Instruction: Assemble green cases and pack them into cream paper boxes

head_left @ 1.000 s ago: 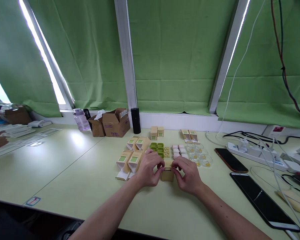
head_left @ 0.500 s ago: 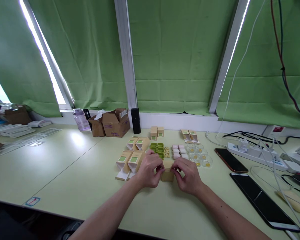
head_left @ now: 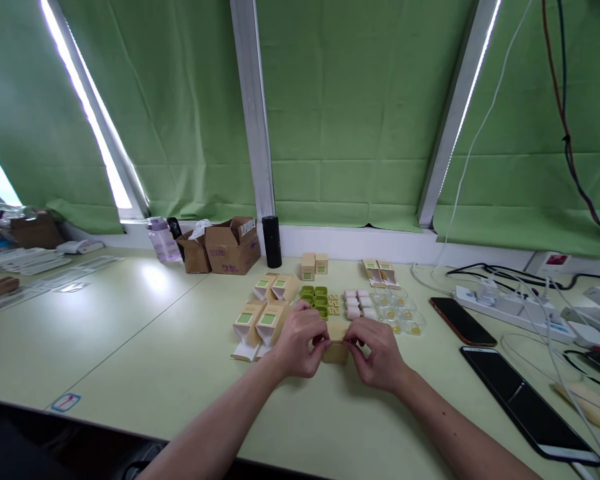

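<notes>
Between my hands stands a small kraft cardboard box (head_left: 335, 352) on the table. My left hand (head_left: 303, 339) pinches its left upper edge, and my right hand (head_left: 375, 348) pinches the right one, at the fold of the top flap. Left of them stand several kraft boxes (head_left: 274, 317) with green labels and open white flaps. Just beyond my hands lie green square cups (head_left: 321, 300), small yellowish pieces (head_left: 333, 305), pale pink blocks (head_left: 359, 303) and clear plastic domes (head_left: 399, 308) with yellow bits in them.
Two closed kraft boxes (head_left: 315, 265) and two flattened-looking ones (head_left: 379, 272) are farther back. Two phones (head_left: 525, 400) and a power strip (head_left: 513, 310) with tangled cables lie right. A brown carton (head_left: 231, 247), black cylinder (head_left: 271, 241) and bottle (head_left: 163, 239) line the back edge.
My hands stay on the box with almost no movement; the fingers shift slightly along its top fold. At the far left edge, a brown object has come further into view.
</notes>
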{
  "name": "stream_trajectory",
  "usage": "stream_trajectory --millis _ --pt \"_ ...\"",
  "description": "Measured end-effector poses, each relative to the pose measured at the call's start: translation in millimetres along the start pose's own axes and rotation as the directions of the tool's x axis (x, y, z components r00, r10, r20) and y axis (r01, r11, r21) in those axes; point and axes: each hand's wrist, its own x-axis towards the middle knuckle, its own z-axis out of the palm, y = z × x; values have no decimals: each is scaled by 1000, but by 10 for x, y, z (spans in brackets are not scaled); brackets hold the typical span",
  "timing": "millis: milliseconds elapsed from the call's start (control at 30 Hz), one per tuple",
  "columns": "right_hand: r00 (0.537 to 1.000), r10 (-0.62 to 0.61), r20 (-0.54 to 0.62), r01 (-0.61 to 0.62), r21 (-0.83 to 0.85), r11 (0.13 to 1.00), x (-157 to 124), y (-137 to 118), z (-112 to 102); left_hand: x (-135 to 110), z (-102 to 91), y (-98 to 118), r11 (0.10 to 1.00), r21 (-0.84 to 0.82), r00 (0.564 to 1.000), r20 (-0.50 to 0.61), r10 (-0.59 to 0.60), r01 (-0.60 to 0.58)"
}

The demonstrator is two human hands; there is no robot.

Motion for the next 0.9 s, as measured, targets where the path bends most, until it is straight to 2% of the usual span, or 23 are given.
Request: stream_trajectory --millis 267,600,700,800,900 --pt "999 -39 13 39 15 999 4 13 -9 13 7 5 999 15 999 -9 50 -50" --pt "998 -21 63 20 21 1000 -2 25 -13 -1 37 -8 1000 -2 999 -15 30 -30" --pt "997 0 83 0 0 1000 3 38 -47 14 50 -7 999 15 998 -63 -31 32" --pt "993 42 114 -44 10 999 2 74 -96 35 77 -23 981 64 977 -123 -175 183" --pt "985 83 154 -85 5 996 -4 119 -139 48 107 -46 946 107 949 -114 -295 307"
